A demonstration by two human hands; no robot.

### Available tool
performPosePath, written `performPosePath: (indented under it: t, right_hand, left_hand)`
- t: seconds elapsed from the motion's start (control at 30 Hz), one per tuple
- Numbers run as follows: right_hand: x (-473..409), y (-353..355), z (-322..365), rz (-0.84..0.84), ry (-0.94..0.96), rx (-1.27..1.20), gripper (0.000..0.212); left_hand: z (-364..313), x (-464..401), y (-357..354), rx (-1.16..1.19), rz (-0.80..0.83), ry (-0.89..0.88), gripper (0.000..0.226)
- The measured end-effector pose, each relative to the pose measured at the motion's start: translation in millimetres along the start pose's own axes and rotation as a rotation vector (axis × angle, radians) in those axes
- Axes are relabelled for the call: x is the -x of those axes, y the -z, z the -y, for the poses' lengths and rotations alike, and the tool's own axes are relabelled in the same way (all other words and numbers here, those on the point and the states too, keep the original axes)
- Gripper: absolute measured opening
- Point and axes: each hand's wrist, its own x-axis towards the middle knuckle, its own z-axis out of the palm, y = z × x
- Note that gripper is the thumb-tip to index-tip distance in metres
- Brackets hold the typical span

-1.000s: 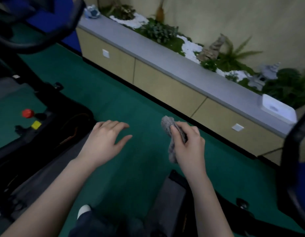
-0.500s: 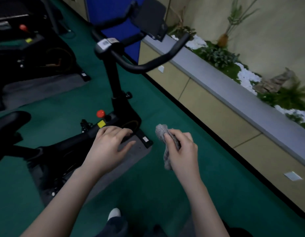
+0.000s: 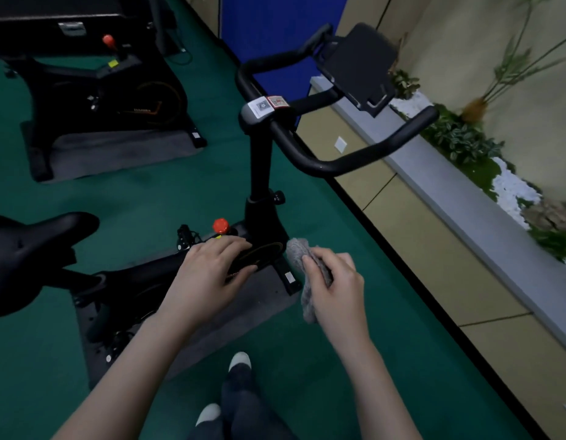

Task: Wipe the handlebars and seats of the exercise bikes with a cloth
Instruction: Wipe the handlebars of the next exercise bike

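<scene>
A grey, nubby cloth [image 3: 307,281] hangs crumpled from the right hand [image 3: 335,287], pinched between thumb and fingers, its long axis running near-vertical in the picture. The left hand [image 3: 208,277] is spread flat, palm down, holding nothing. Ahead stands a black exercise bike: curved, smooth handlebars [image 3: 348,157] pointing toward the wall, matte saddle [image 3: 37,246] at left, red knob [image 3: 220,225] on the frame. Grey mat [image 3: 243,309] underneath, green carpet [image 3: 323,360]; 1 more bike [image 3: 107,90] behind.

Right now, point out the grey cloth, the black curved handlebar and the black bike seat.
grey cloth [image 3: 297,253]: head view, bunched top end.
black curved handlebar [image 3: 364,155]: head view, near bend.
black bike seat [image 3: 31,249]: head view, top surface.
</scene>
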Motion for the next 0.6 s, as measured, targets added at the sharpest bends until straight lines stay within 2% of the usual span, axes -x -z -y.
performPosePath:
  t: [0.23, 0.47, 0.6]
  right_hand:
    - [-67.0, -11.9, -11.0, 0.099, 0.034, -0.047, 0.018]
    - [-110.4, -28.2, -4.2, 0.178, 0.113, -0.087, 0.019]
    - [-126.4, -37.9, 2.7, 0.196, 0.157, -0.089, 0.019]
  left_hand:
    - [23.1, -43.9, -4.2, -0.002, 0.06, 0.097, 0.048]
    - [42.4, -58.9, -1.2, -0.079, 0.005, 0.206, 0.05]
    - [54.2, -75.0, 3.7, -0.091, 0.014, 0.201, 0.068]
